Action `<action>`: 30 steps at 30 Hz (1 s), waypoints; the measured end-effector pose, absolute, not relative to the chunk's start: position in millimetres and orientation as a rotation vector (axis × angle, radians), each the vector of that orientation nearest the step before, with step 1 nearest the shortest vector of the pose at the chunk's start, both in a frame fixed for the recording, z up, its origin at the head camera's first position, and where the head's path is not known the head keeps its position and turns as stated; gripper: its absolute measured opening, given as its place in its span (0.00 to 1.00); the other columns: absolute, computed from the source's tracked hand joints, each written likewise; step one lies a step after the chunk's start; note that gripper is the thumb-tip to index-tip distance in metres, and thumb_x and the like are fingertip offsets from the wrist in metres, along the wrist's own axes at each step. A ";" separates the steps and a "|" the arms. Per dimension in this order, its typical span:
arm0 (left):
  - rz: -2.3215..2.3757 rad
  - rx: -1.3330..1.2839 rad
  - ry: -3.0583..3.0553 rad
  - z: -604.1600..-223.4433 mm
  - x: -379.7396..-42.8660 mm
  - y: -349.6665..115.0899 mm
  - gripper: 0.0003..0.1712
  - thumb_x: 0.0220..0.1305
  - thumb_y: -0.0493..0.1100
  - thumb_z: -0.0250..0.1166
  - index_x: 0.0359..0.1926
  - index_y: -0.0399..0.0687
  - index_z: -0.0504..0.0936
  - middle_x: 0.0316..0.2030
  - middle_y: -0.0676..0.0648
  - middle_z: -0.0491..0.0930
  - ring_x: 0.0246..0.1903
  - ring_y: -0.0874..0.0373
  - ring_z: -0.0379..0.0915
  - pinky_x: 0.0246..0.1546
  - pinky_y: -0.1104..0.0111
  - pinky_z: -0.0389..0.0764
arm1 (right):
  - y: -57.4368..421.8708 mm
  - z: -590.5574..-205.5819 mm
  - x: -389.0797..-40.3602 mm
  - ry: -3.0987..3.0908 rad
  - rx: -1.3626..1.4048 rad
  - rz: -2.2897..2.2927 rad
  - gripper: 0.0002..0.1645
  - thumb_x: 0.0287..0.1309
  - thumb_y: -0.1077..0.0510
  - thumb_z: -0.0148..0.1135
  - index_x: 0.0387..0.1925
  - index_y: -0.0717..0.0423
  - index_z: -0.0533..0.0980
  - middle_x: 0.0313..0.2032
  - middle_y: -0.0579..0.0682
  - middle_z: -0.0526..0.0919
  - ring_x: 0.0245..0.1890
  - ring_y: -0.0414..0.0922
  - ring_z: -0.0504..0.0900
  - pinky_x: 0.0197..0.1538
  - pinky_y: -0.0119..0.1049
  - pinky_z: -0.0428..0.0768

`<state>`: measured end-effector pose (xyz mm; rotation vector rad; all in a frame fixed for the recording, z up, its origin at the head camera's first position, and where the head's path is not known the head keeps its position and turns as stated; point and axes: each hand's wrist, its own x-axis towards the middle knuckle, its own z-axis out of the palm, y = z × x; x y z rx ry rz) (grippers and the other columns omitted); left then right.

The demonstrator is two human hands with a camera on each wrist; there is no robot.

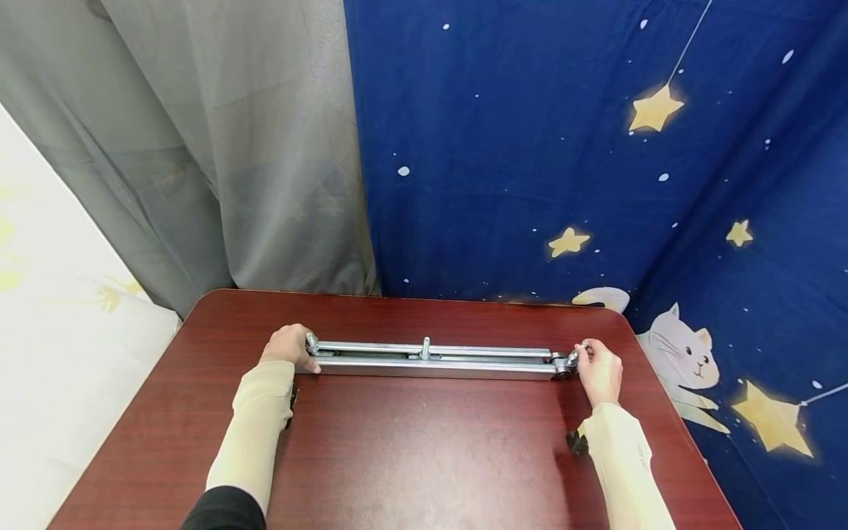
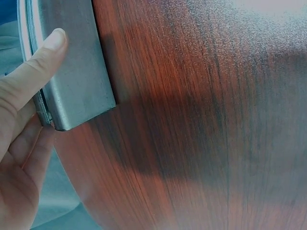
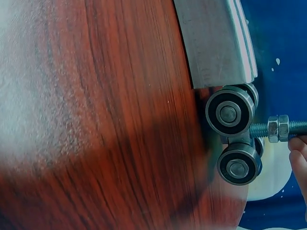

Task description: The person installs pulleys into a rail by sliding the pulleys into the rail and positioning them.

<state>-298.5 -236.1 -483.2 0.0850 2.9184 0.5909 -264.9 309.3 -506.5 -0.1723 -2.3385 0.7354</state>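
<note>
A long silver metal track lies across the table, its slotted side facing up. My left hand grips the track's left end, the thumb lying along its side wall in the left wrist view. Beside the right end, my right hand pinches the threaded bolt of a roller trolley. That trolley has black-rimmed wheels and two nuts on its bolt. Its wheels are at the track's open end; whether any wheel is inside, I cannot tell. Another bolt stands upright from the slot near mid-track, and one more shows by my left hand.
The reddish-brown wooden table has rounded far corners. Behind it hang a grey curtain and a blue curtain with stars. White fabric lies off the table's left side.
</note>
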 end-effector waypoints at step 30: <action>0.600 0.102 2.913 -483.9 -299.5 -238.1 0.28 0.23 0.46 0.81 0.32 0.43 0.82 0.27 0.46 0.78 0.28 0.50 0.72 0.30 0.57 0.75 | 281.3 -505.6 -270.1 -2.475 -0.055 0.769 0.05 0.50 0.61 0.63 0.28 0.61 0.78 0.25 0.57 0.83 0.28 0.52 0.82 0.33 0.47 0.76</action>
